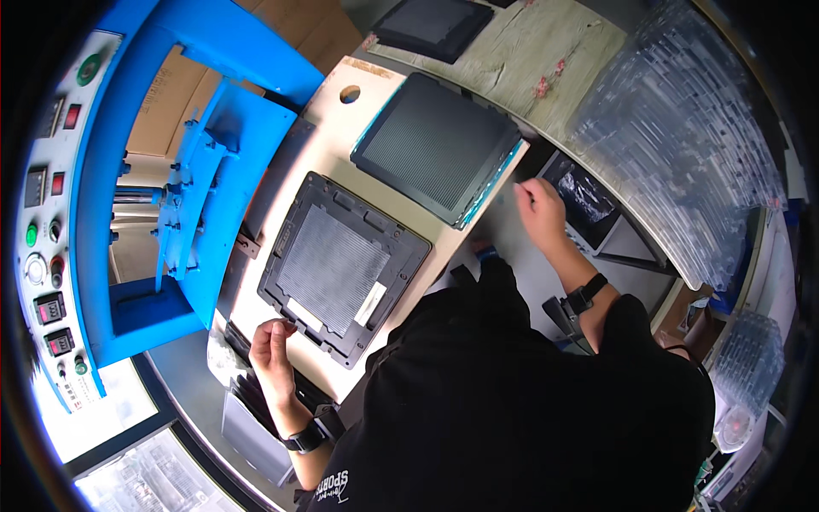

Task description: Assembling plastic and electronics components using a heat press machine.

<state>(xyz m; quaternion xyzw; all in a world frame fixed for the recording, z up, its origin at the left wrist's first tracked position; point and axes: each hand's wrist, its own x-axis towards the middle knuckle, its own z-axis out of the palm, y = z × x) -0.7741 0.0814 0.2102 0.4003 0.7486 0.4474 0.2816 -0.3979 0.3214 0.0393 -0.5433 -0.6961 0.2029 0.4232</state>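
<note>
A black square plastic frame [388, 233] with a ribbed grey panel [333, 264] in its middle lies on a pale wooden board. Two light strips sit along the panel's near edge. My left hand [271, 354] is at the frame's near left corner, its thumb and fingers pinched together. A small dark bit shows at those fingertips; I cannot make out what it is. Farther back on the board rests a stack of dark ribbed panels [435, 145] with teal edges. To the right of that stack, beyond the board's edge, my right hand [542, 213] hangs with curled fingers, their inside hidden.
A blue press [230, 205] with a control panel [55, 230] stands at the left. Clear plastic trays [682, 128] are piled on a table [520, 77] at the right. Another dark panel [431, 26] lies at the back. Below the table is a dark crate [584, 200].
</note>
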